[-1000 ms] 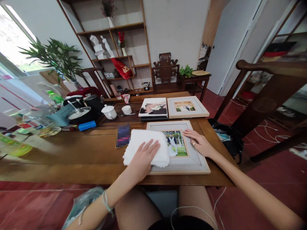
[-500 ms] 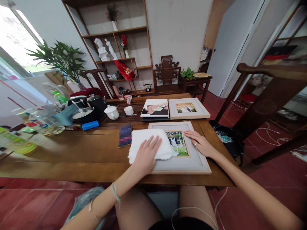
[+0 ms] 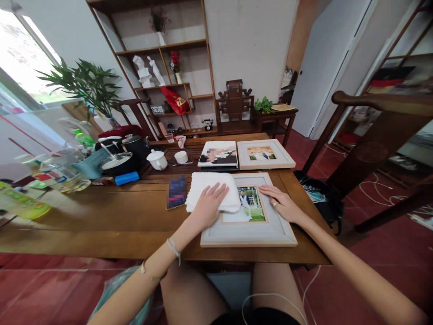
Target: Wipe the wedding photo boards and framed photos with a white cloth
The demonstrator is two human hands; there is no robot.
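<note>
Frame point(image 3: 248, 234) lies flat at the near edge of the worktop point(image 3: 101, 221), partly beneath both hands. The right hand point(image 3: 283, 205) rests open on its right border, fingertips by the edge of the photo point(image 3: 253, 208). The left hand point(image 3: 210, 204) is open too, palm down on a white cloth point(image 3: 199, 190) that covers the frame's upper left part and overhangs its left side. Just left of the cloth is a phone point(image 3: 176, 192). Beyond the frame, an album point(image 3: 219, 155) lies beside a second frame point(image 3: 243, 154); farther back stands a shelf point(image 3: 191, 44).
</note>
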